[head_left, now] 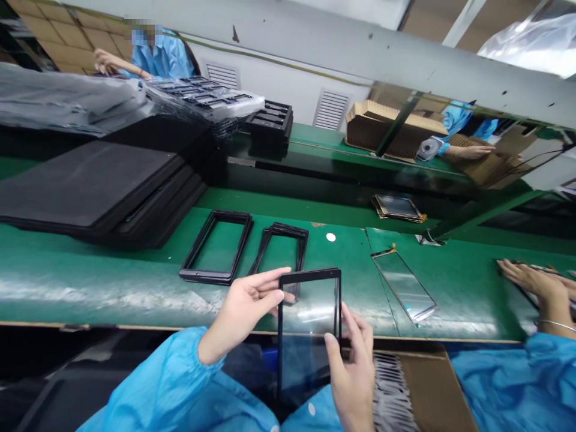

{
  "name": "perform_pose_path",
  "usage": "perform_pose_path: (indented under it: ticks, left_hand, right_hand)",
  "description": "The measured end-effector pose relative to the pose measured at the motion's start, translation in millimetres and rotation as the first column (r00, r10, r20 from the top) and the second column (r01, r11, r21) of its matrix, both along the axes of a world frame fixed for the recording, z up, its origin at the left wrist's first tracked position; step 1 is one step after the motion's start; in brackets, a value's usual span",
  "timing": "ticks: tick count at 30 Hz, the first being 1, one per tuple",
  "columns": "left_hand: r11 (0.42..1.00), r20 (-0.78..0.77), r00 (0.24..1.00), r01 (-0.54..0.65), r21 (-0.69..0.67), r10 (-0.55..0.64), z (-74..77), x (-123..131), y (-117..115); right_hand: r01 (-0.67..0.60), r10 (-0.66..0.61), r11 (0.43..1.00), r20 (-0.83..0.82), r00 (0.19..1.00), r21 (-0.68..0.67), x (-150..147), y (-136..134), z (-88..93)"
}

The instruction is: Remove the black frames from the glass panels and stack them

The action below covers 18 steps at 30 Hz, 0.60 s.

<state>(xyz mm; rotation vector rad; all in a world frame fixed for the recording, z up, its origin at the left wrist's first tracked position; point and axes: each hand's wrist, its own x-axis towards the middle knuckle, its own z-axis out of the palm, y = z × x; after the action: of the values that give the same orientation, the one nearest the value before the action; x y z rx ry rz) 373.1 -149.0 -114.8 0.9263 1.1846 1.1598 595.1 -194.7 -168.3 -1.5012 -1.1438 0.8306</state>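
Note:
A black-framed clear touch panel (308, 345) is held upright in front of me, just past the bench's front edge. My left hand (249, 303) grips its upper left edge, with the thumb on the front and the fingers partly hidden behind. On the right edge, my right hand (355, 369) has its thumb on the front face and its fingers at the side and back. Close behind the panel lie a few stacked black frames (303, 243). Another stack of black frames (202, 275) sits left of them. To the right, a bare glass panel (405, 287) with an orange flex tab rests on the bench.
Dark foam sheets (85, 186) are piled at left, beside trays under plastic film (67, 99). Several stacked panels (398, 208) lie farther back near a green post (490, 213). A co-worker's hands (540, 285) are at far right. An open cardboard box (434, 390) stands below the bench.

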Motion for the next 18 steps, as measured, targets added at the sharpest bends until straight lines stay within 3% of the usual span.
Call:
perform_pose_path:
  ticks: [2,6,9,18]
  left_hand:
    - [1.000,-0.085,0.996,0.022,0.023,-0.020,5.5,-3,-1]
    - [0.995,-0.162,0.983,0.093,0.030,-0.087,10.0,-8,-7]
    - [0.991,-0.176,0.975,0.135,0.004,-0.132,8.1,-11,-11]
    - [0.995,-0.132,0.987,0.092,-0.040,-0.096,-11.6,-15,-18]
  right_hand:
    - [0.004,-0.003,0.999,-0.021,1.000,0.033,3,9,7.1]
    - [-0.156,0.125,0.985,-0.309,0.943,-0.078,10,31,32.8]
    - [-0.241,0.187,0.962,-0.329,0.925,-0.129,12,41,47.2]
    - [-0.226,0.167,0.967,-0.382,0.909,-0.114,4,34,46.7]
